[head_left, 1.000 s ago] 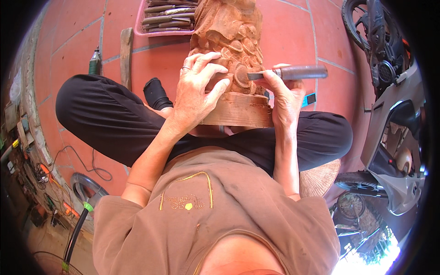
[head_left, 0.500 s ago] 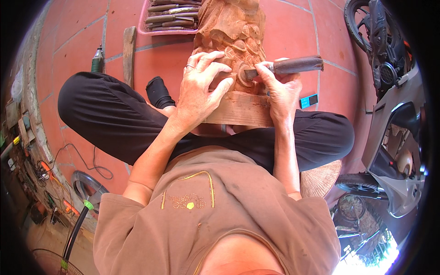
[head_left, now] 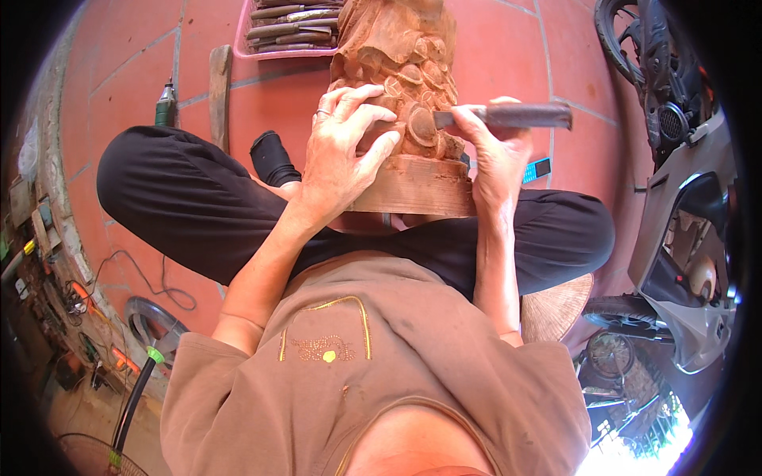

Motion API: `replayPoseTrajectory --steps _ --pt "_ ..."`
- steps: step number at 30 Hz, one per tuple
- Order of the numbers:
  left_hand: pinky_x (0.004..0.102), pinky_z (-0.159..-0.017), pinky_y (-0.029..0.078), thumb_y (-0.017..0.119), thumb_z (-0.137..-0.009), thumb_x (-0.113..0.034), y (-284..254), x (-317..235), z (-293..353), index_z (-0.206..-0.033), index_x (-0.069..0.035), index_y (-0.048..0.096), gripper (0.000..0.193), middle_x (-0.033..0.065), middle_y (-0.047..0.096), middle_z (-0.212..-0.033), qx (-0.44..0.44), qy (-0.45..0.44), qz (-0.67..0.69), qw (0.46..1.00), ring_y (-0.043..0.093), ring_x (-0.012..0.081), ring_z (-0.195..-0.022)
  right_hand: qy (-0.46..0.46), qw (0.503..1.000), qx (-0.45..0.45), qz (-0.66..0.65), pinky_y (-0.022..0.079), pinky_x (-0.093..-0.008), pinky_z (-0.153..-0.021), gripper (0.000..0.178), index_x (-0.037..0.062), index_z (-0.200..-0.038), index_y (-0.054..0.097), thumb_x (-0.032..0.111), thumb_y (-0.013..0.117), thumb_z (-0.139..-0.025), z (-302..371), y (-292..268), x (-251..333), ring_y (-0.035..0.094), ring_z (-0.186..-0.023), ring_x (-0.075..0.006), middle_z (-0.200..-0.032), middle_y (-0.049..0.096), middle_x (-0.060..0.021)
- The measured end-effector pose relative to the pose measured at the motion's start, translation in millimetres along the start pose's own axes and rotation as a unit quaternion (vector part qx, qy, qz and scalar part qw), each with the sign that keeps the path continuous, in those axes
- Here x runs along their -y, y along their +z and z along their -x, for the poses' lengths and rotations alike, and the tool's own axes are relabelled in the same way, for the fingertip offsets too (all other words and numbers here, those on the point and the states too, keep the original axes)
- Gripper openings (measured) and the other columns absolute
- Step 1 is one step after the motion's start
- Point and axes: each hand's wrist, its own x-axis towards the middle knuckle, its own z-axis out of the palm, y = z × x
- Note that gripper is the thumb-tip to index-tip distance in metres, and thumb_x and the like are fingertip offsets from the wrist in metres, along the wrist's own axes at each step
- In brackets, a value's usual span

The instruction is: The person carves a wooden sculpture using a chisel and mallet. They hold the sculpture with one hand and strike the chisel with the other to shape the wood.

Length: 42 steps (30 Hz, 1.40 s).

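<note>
A reddish-brown wood carving (head_left: 421, 75) with rounded, shell-like relief stands on a flat base between my crossed legs. My left hand (head_left: 345, 147) grips its left side, with curved fingers and thumb resting on the carved surface. In my right hand (head_left: 500, 151) is a wood chisel (head_left: 528, 116) with a dark handle, held nearly level from the right. The chisel's short blade points left at a round carved disc (head_left: 421, 125), its tip at or very near the disc's right edge; contact is hard to tell. The palm side of both hands is hidden.
A pink basket (head_left: 287, 54) of several chisels sits beyond the carving at left. Nearby are a wooden stick (head_left: 220, 95) and a green power tool (head_left: 165, 107). A blue phone (head_left: 536, 170) lies right of my right hand. A motorbike (head_left: 686, 214) stands farther right.
My right hand and the chisel have shifted slightly right, uncovering more of the round disc. My left hand keeps its hold on the carving, almost unmoved.
</note>
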Motion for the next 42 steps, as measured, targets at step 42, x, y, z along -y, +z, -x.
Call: replayPoseTrajectory --steps 42 --pt "0.0295 -0.101 0.045 0.057 -0.096 0.002 -10.4 4.3 5.6 -0.124 0.001 0.062 0.029 0.01 0.066 -0.126 -0.094 -0.199 0.369 0.903 0.06 0.0148 -0.114 -0.242 0.896 0.246 0.281 0.055 -0.0304 -0.086 0.01 0.0022 -0.096 0.067 -0.004 0.071 -0.089 21.7 -20.0 -5.2 0.068 -0.095 -0.0179 -0.096 0.07 -0.0063"
